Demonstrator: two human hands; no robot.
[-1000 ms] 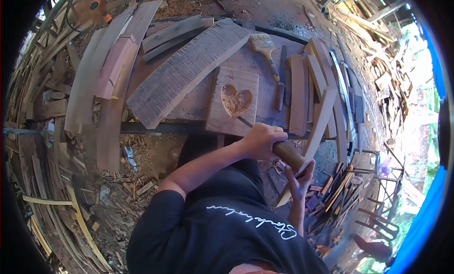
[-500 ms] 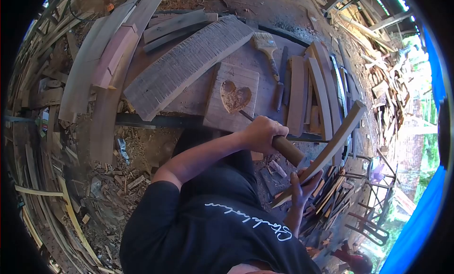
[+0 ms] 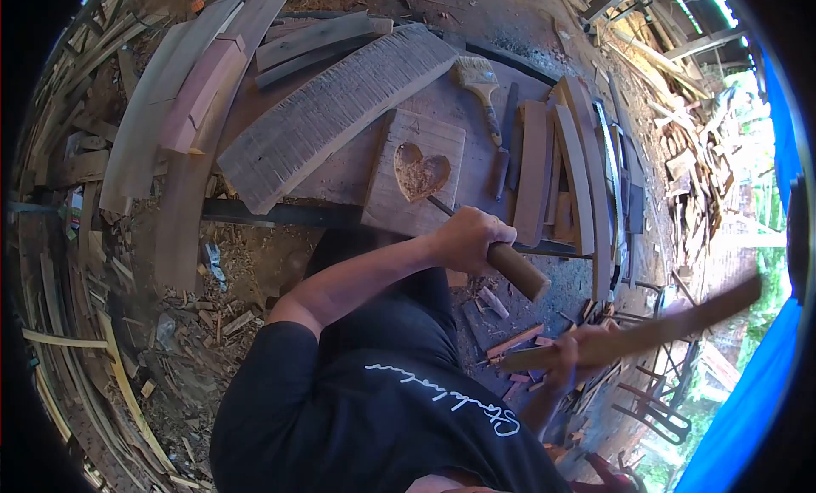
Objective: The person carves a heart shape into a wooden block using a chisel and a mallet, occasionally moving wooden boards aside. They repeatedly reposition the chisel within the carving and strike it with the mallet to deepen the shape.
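Note:
My left hand is closed around a chisel, whose round wooden handle sticks out toward me. The chisel's thin blade reaches the lower edge of a heart-shaped hollow cut in a wooden board. Small shavings lie inside the hollow. Off to the right, my right hand grips a long flat wooden stick near its lower end. The stick is apart from the chisel handle and slightly blurred.
A thick curved wood piece lies left of the board. On the right are a paintbrush, another wooden-handled tool and curved wood strips. Long planks extend at the left. Scraps cover the ground.
My right hand has swung the stick away from the chisel handle, outward to the right, and it now lies flatter. My left hand and the chisel have stayed nearly in place.

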